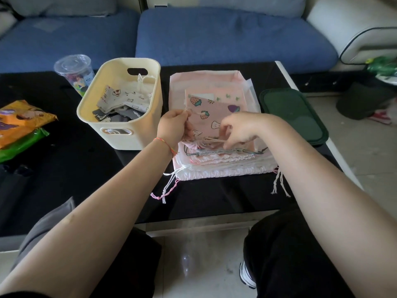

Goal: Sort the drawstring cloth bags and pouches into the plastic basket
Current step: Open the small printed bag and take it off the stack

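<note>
Left fingers (pixel 184 117) pinching a white cord (pixel 194 112) above the strawberry pouch (pixel 211 117); right fingers (pixel 225 131) curled, pinching a pink cord (pixel 211 139) at its gathered mouth. Pouch atop the pink stack (pixel 214 166) on the counter (pixel 214 201), just right of the basket (pixel 120 134) holding printed pouches (pixel 120 97).

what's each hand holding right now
Left hand: pinching the drawstring of the pink strawberry pouch.
Right hand: pinching the same pouch's cord near its gathered end.
</note>
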### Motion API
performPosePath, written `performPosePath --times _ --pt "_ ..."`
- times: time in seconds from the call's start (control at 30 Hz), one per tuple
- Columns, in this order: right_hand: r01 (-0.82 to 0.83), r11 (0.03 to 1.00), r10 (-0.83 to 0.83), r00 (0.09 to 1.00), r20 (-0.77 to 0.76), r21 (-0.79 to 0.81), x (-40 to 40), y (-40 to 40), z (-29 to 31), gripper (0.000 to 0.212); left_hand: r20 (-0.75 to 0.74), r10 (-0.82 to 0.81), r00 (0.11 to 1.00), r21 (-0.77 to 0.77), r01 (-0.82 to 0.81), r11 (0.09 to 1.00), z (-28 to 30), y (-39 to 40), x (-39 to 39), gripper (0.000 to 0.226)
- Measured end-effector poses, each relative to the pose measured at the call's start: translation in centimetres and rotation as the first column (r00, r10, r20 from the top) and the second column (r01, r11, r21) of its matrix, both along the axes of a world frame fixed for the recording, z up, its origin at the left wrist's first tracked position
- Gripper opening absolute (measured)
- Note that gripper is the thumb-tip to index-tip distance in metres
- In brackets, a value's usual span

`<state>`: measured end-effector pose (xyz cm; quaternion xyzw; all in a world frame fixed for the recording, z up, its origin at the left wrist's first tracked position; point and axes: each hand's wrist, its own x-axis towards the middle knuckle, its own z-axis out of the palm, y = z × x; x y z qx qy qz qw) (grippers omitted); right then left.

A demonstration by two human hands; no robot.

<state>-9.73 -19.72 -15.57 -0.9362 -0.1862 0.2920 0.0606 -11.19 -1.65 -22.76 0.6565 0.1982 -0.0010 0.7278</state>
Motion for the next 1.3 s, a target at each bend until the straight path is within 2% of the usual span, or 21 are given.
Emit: performPosePath --times 0.07,0.17,0.23,0.33,0.4,0.5,0.63,0.7,0.8,0.83,0.87,0.9,0.97,1.03,1.13,1.2,1.3 --pt "-0.047 0.999 0.048 0.998 0.041 -0.02 0.1 0.3 0.0 0.025 0.009 -0.017 1.0 0.051 0.017 0.999 -0.2 0.0 0.0 0.015" --pt "0.055 0.98 -0.065 0.997 0.049 0.189 0.2 0.6 -0.8 0.01 0.045 -0.072 0.996 0.15 0.064 0.987 -0.1 -0.3 -0.3 0.017" --pt "0.109 0.949 -0.119 0.993 0.014 0.295 0.4 0.7 -1.4 0.018 0.061 -0.141 0.988 0.247 0.122 0.961 0.4 -0.6 -0.9 0.016" --pt "0.129 0.921 -0.111 0.991 -0.069 0.367 0.3 1.3 -1.5 0.037 0.067 -0.213 0.975 0.367 0.175 0.914 0.7 -0.7 -2.0 0.019" --pt "0.184 0.847 -0.133 0.982 -0.138 0.498 0.5 1.8 -1.2 0.037 0.059 -0.258 0.964 0.457 0.203 0.866 0.8 -0.5 -2.3 0.02" --pt "0.264 0.703 -0.172 0.964 -0.203 0.66 1.1 2.6 -1.0 0.031 0.003 -0.305 0.952 0.495 0.263 0.828 1.2 -0.3 -2.1 0.035" --pt "0.311 0.627 -0.223 0.95 -0.219 0.714 1.6 2.9 -1.7 0.028 -0.074 -0.338 0.938 0.338 0.342 0.877 1.6 -0.8 -1.6 0.042" --pt "0.361 0.566 -0.273 0.93 -0.245 0.741 2.0 2.7 -2.3 0.026 -0.085 -0.425 0.901 0.352 0.426 0.833 1.3 -0.8 -1.5 0.04" --pt "0.455 0.344 -0.305 0.881 -0.361 0.821 2.5 2.8 -2.6 0.019 -0.063 -0.44 0.896 0.352 0.432 0.83 1.0 -0.6 -1.5 0.028" --pt "0.446 0.302 -0.298 0.884 -0.361 0.842 2.6 2.9 -2.5 0.025 -0.056 -0.437 0.898 0.34 0.429 0.837 0.9 -0.5 -1.4 0.029" --pt "0.421 0.308 -0.289 0.896 -0.338 0.853 2.5 2.9 -2.5 0.032 -0.053 -0.439 0.897 0.328 0.43 0.841 0.8 -0.4 -1.3 0.03" --pt "0.387 0.367 -0.289 0.912 -0.292 0.846 2.3 3.0 -2.6 0.035 -0.05 -0.44 0.896 0.311 0.433 0.846 0.9 -0.3 -1.3 0.032" --pt "0.306 0.566 -0.282 0.944 -0.169 0.765 1.9 2.8 -2.7 0.032 -0.054 -0.442 0.895 0.256 0.441 0.86 1.1 -0.2 -1.2 0.034" --pt "0.246 0.699 -0.251 0.964 -0.091 0.671 1.8 2.6 -2.9 0.028 -0.069 -0.422 0.904 0.222 0.426 0.877 1.3 -0.2 -1.1 0.04" --pt "0.218 0.752 -0.219 0.973 -0.076 0.622 1.8 2.5 -3.2 0.016 -0.086 -0.37 0.925 0.175 0.379 0.909 1.3 -0.1 -0.8 0.037" --pt "0.171 0.798 -0.227 0.974 0.024 0.578 2.0 2.4 -3.4 0.01 -0.086 -0.352 0.932 0.181 0.362 0.914 1.3 0.0 -0.8 0.038" --pt "0.105 0.833 -0.254 0.945 0.207 0.543 2.2 2.1 -3.1 0.012 -0.046 -0.288 0.956 0.316 0.288 0.904 0.9 0.6 -0.7 0.043"
